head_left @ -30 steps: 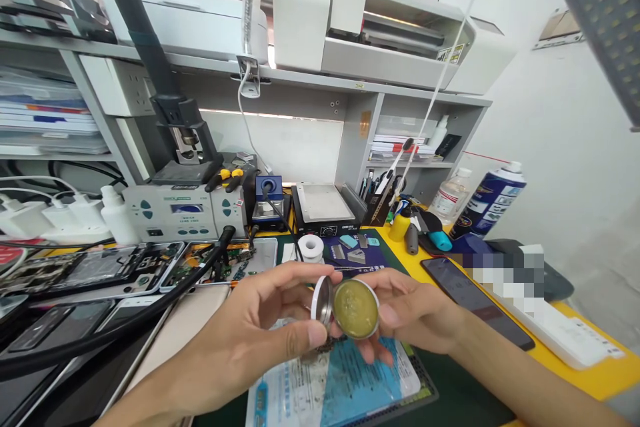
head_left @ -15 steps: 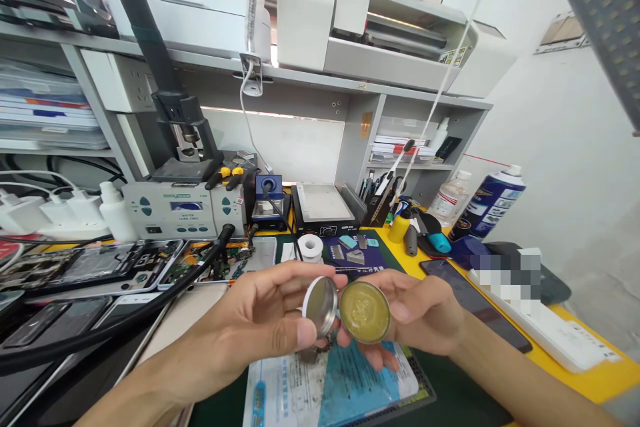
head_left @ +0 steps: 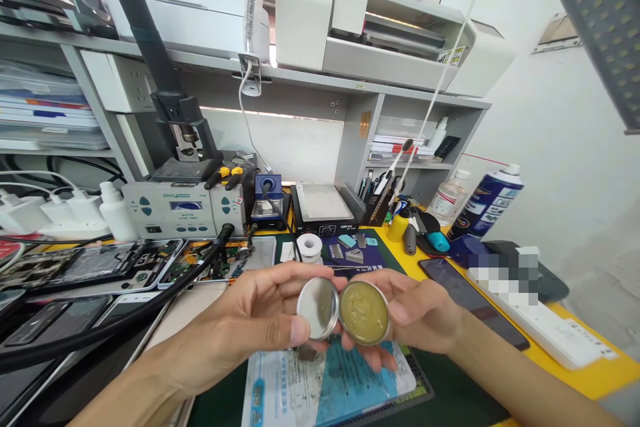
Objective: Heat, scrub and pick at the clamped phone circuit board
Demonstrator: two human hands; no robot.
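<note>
We hold a round tin (head_left: 361, 342) open above a cluttered bench (head_left: 603, 373), its yellow-green paste (head_left: 363, 311) facing us from the right hand (head_left: 425, 313). The lid (head_left: 313, 310), seen nearly edge-on a second ago, has turned in our left hand (head_left: 240, 320) to show its shiny inner face. That leaves lid and tin side by side, the paste uncovered; whether their rims touch, we cannot tell. Both grips are narrow: our left thumb presses the lid at its lower edge, and our right thumb lies along the tin's outer rim.

Below our hands, a blue-and-white printed sheet (head_left: 360, 380) covers part of a green mat (head_left: 465, 380) on the yellow bench. A white spool (head_left: 309, 245) stands just beyond our fingers, and a dark phone (head_left: 465, 293) lies to the right. To the left, a thick black cable (head_left: 125, 328) crosses in front of opened devices and circuit boards (head_left: 200, 260). Behind them stands a grey control unit (head_left: 167, 210) with a small display; a blue spray can (head_left: 487, 203) leans at the far right. A large white machine (head_left: 305, 20) sits atop the grey shelving (head_left: 430, 90), while a perforated-looking panel (head_left: 595, 33) hangs overhead near a pale wall (head_left: 565, 167).
</note>
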